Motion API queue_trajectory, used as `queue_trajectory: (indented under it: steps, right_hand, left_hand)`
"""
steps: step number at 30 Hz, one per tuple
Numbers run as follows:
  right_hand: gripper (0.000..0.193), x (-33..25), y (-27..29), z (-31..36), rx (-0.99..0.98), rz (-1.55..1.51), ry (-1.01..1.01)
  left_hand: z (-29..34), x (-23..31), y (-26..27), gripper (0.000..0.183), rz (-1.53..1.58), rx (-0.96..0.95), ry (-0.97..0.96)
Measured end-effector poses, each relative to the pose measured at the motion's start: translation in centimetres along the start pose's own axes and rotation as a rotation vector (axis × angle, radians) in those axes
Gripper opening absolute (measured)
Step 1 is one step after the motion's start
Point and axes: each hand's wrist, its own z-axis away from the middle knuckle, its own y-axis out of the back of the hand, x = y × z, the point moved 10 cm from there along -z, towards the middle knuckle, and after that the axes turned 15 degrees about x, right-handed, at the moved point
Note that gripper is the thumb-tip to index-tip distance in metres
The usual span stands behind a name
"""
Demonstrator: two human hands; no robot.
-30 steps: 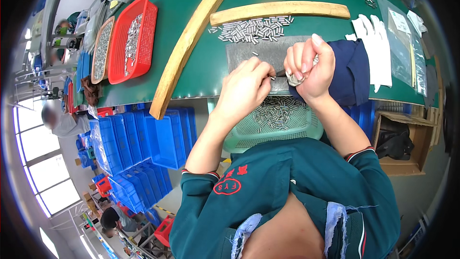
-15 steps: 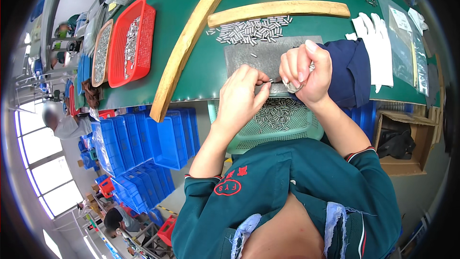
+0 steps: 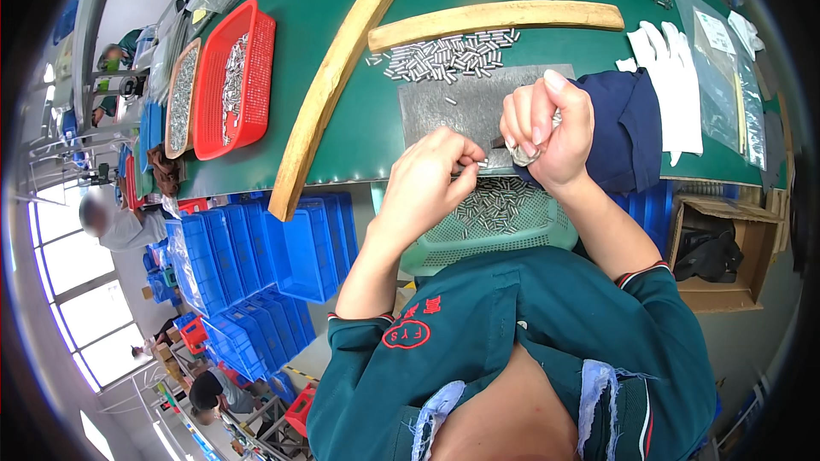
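My left hand [image 3: 431, 172] is closed in a pinch at the table's front edge, with a small silver metal pin [image 3: 483, 163] at its fingertips. Just to its right, my right hand [image 3: 553, 130] is wrapped round a tool with a pale wrapped handle [image 3: 523, 154]; a dark narrow tip points left toward the pin, and the fist hides the rest. Beneath both hands lies a dark grey mat [image 3: 427, 111] with one loose pin [image 3: 450, 101]. Below the edge, a green perforated basket [image 3: 427, 253] holds many similar pins.
A pile of metal pins [image 3: 448, 58] lies behind the mat, against a wooden strip [image 3: 495, 14]. Another wooden strip [image 3: 342, 68] slants at left, near a red basket [image 3: 256, 102]. Dark blue cloth [image 3: 628, 132] and white gloves [image 3: 670, 77] lie at right. Blue crates [image 3: 299, 248] stand lower left.
My left hand has drawn slightly down and toward me, with the pin at its fingertips. The dark tip by my right hand now shows more plainly; the right hand has hardly moved.
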Motion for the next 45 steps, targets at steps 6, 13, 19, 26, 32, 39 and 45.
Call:
queue_trajectory:
  steps: [6,13,19,26,32,39,45]
  right_hand:
    - [0.048,0.1,-0.1,0.1,-0.011,0.007,-0.017]
    - [0.047,0.2,-0.2,0.1,-0.012,0.005,-0.025]
    - [0.047,0.2,-0.2,0.0,-0.011,-0.001,-0.034]
    - [0.047,0.3,-0.1,-0.1,-0.015,-0.017,-0.021]
    - [0.048,0.0,0.0,0.1,-0.028,-0.073,-0.021]
    - [0.047,0.4,-0.3,0.2,-0.039,-0.078,-0.011]
    - [0.047,-0.7,-2.3,1.3,-0.210,0.197,0.237]
  left_hand:
    - [-2.7,-0.7,1.9,0.014,-0.178,0.162,-0.067]
    - [-5.1,-1.9,2.1,0.010,-0.367,0.240,-0.171]
    - [-6.1,-1.4,2.2,0.009,-0.390,0.227,-0.286]
    - [-1.9,0.2,-0.1,0.010,-0.179,0.068,-0.173]
    - [-1.1,0.0,0.1,0.009,-0.103,0.123,-0.059]
    - [-1.0,-0.4,0.2,0.009,-0.080,0.144,-0.071]
    - [-1.2,0.4,0.3,0.010,-0.103,0.148,-0.146]
